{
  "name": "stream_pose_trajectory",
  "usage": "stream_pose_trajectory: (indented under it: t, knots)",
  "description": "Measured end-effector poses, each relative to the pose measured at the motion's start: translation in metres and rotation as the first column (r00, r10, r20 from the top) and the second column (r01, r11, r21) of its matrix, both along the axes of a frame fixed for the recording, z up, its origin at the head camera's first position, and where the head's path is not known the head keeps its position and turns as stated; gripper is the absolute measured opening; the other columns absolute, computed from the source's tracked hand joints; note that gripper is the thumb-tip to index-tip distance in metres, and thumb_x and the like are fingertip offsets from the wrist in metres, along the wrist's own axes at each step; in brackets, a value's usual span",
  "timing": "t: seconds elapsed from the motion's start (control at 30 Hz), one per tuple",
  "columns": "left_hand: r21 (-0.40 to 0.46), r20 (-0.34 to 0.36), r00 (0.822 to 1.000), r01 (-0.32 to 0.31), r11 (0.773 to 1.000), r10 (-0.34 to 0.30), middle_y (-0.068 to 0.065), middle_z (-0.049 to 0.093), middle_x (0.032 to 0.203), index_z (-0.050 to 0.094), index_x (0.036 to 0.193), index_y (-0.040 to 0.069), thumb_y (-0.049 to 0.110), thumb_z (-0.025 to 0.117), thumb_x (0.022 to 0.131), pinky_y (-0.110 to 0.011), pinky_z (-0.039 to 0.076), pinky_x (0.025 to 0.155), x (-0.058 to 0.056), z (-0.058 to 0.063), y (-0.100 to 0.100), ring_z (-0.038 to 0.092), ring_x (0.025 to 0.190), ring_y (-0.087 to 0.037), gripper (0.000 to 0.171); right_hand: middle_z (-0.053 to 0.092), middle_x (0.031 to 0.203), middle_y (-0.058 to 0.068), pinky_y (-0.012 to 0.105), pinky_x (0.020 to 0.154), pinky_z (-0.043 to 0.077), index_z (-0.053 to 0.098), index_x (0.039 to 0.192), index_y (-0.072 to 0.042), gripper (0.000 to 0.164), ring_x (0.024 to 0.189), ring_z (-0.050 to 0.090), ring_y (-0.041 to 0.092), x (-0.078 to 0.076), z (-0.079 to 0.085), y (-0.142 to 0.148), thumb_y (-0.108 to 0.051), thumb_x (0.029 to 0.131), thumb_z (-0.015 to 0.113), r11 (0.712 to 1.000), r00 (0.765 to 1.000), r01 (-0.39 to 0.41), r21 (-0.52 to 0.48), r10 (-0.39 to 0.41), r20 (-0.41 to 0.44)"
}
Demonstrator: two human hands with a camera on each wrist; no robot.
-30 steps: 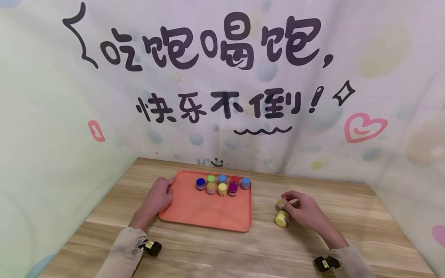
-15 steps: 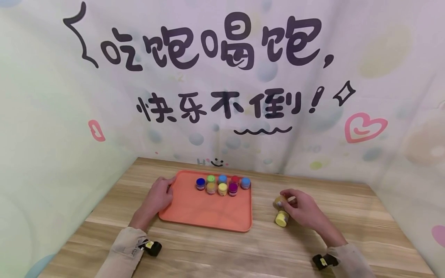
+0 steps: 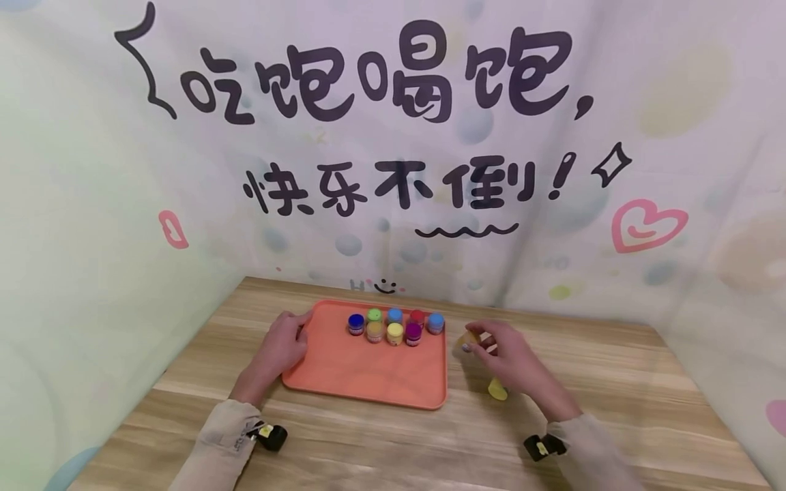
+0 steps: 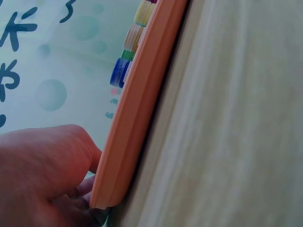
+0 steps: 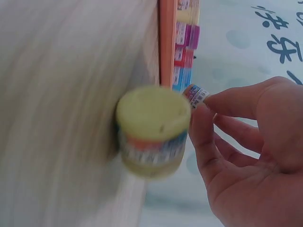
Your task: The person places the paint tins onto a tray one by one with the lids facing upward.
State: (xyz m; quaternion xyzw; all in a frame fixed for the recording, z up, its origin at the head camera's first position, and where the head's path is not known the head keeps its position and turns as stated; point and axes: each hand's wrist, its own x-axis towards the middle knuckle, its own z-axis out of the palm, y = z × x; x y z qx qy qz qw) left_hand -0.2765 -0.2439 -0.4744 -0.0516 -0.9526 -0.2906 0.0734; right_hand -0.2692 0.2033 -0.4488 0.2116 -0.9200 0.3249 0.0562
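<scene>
My right hand (image 3: pixel 512 358) pinches a small ochre paint jar (image 3: pixel 467 341) between thumb and fingertips, just right of the orange tray (image 3: pixel 368 378). Its printed label shows in the right wrist view. Nearer the wrist, a yellow paint jar (image 5: pixel 154 118) lies on its side on the table, partly behind the hand in the head view. At the tray's left side, my left hand (image 3: pixel 281 348) grips the rim; in the left wrist view the thumb presses the wall, and some fingers are hidden behind it. Several paint jars stand upright in two rows at the tray's back right, including a purple one (image 3: pixel 413 334).
The wooden table (image 3: pixel 393 450) reaches back to a white printed wall cloth (image 3: pixel 344 266). Also among the tray's jars are a dark blue jar (image 3: pixel 356 325) at the left end and a light blue jar (image 3: pixel 436 324) beside the right rim.
My right hand has moved left toward the tray, carrying the ochre jar away from the yellow one. The yellow jar stays in place. My left hand keeps its hold on the tray.
</scene>
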Motion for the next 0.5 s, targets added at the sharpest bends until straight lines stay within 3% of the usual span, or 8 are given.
stream_pose_trajectory:
  t: [0.27, 0.5]
  knots:
    - [0.004, 0.0, 1.0, 0.0, 1.0, 0.0, -0.027, 0.063, 0.122, 0.056, 0.153, -0.006, -0.001, 0.056, 0.103, -0.045, 0.05, 0.087, 0.0, 0.0, -0.001, 0.058, 0.107, -0.036, 0.05, 0.076, 0.129, 0.011, 0.033, 0.081, 0.063, 0.072, 0.137, -0.006, 0.039, 0.099, 0.075, 0.018, -0.012, 0.0, -0.026, -0.019, 0.101, 0.078, 0.999, 0.999, -0.032, 0.02, 0.032, -0.006]
    - [0.014, 0.003, 1.0, 0.0, 1.0, 0.0, -0.027, 0.063, 0.121, 0.056, 0.153, -0.007, -0.002, 0.056, 0.103, -0.043, 0.049, 0.084, -0.002, -0.001, -0.001, 0.057, 0.104, -0.034, 0.05, 0.076, 0.129, 0.009, 0.031, 0.08, 0.062, 0.073, 0.135, -0.009, 0.037, 0.099, 0.074, 0.017, -0.018, 0.0, -0.041, -0.021, 0.1, 0.079, 0.999, 0.999, -0.017, 0.031, 0.016, 0.041]
